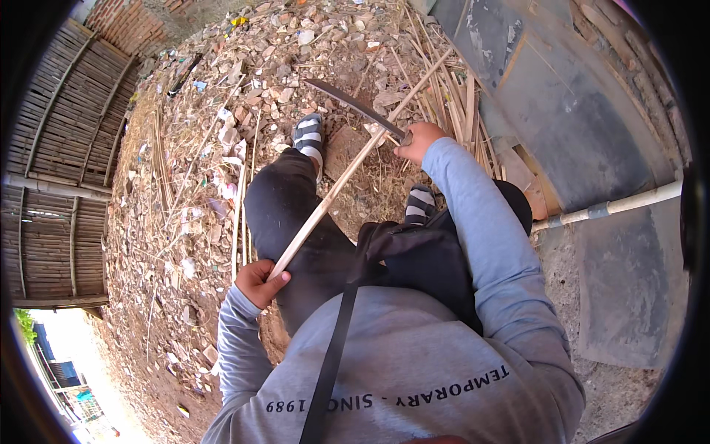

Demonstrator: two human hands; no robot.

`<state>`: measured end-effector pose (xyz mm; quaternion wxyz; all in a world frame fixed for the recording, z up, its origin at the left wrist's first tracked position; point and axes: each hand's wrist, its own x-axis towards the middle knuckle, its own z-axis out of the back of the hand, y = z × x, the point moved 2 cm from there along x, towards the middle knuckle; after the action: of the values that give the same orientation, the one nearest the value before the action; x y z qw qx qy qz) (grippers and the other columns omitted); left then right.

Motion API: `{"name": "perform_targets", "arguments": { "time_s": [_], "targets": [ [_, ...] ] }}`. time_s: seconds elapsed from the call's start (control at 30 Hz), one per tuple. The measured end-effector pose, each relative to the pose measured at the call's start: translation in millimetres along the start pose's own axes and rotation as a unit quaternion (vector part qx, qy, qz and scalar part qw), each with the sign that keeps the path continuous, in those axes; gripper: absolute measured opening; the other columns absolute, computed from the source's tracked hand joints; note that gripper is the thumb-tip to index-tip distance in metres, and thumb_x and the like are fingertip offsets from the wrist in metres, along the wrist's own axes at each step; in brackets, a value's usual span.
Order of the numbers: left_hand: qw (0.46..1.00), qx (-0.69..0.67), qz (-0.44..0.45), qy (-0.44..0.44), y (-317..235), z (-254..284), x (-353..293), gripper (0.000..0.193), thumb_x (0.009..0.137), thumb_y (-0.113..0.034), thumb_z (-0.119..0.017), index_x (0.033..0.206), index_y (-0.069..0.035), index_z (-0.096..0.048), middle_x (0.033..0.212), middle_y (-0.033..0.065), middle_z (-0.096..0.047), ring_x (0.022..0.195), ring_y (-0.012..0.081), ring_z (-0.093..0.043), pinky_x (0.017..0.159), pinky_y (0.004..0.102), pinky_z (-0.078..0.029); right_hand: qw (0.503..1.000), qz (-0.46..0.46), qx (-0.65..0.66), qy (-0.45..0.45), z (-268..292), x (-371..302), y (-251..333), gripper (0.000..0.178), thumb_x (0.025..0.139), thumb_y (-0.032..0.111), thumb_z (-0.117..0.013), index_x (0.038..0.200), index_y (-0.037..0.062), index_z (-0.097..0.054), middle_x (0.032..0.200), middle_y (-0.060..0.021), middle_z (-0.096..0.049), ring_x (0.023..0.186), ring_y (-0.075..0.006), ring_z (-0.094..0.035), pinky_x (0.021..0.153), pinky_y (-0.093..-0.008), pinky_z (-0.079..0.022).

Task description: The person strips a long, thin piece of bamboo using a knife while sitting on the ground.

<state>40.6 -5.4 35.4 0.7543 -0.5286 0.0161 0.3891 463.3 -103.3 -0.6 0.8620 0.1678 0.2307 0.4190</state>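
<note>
A long, pale strip of bamboo (334, 194) slants across my right-of-centre view, from near my lap up to the far side. My left hand (259, 284) is closed round its near end, thumb on top, beside my bent knee. In my right hand (421, 142) is the handle of a machete (346, 98), its dark, slightly curved blade pointing far left. The blade crosses the bamboo strip close to the handle; whether it cuts into the strip I cannot tell. My right fingers are partly hidden behind the handle.
Split bamboo strips (469, 111) lie in a heap beyond my right hand, and more strips (240, 196) lie left of my knee. Broken rubble (200, 244) covers the ground. Dark panels (577, 111) stand at right by a pole (629, 201); a woven bamboo wall (55, 140) stands left.
</note>
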Motion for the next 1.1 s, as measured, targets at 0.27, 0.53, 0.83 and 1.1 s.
{"name": "perform_targets", "arguments": {
  "time_s": [0.27,0.53,0.83,1.1],
  "targets": [
    [1.0,-0.018,-0.004,0.013,3,3,1,0.032,0.086,-0.027,-0.072,0.07,-0.003,-0.057,0.055,-0.0037,-0.049,0.049,0.0046,-0.044,0.043,0.0243,-0.034,0.993,0.104,-0.045,0.042,-14,-14,16,0.04,0.071,0.041,-0.074,0.093,0.0068,-0.07,0.085,-0.0188,-0.067,0.085,-0.0348,-0.065,0.079,-0.0417,-0.05],
    [1.0,-0.011,-0.003,0.008,4,1,2,0.033,0.085,-0.025,-0.073,0.068,-0.003,-0.056,0.057,-0.0049,-0.047,0.054,0.004,-0.042,0.046,0.0247,-0.033,0.999,0.038,-0.012,0.037,-9,-2,5,0.043,0.071,0.042,-0.074,0.096,0.0077,-0.071,0.091,-0.0193,-0.067,0.089,-0.035,-0.065,0.083,-0.0413,-0.05],
    [0.999,-0.03,0.01,0.015,0,1,1,0.032,0.085,-0.024,-0.073,0.069,-0.003,-0.057,0.056,-0.0046,-0.048,0.052,0.004,-0.042,0.046,0.0248,-0.033,0.997,0.062,-0.032,0.026,-5,-7,6,0.045,0.072,0.043,-0.074,0.1,0.009,-0.07,0.092,-0.0198,-0.067,0.09,-0.0357,-0.064,0.084,-0.0412,-0.05],
    [0.999,-0.032,-0.014,0.026,7,3,4,0.034,0.086,-0.03,-0.071,0.07,-0.004,-0.056,0.052,-0.0026,-0.05,0.043,0.0062,-0.047,0.038,0.0227,-0.035,0.997,0.066,-0.037,0.021,-5,-6,7,0.042,0.072,0.042,-0.074,0.097,0.009,-0.07,0.09,-0.0196,-0.067,0.088,-0.0356,-0.065,0.082,-0.0418,-0.051]
  ]
}}
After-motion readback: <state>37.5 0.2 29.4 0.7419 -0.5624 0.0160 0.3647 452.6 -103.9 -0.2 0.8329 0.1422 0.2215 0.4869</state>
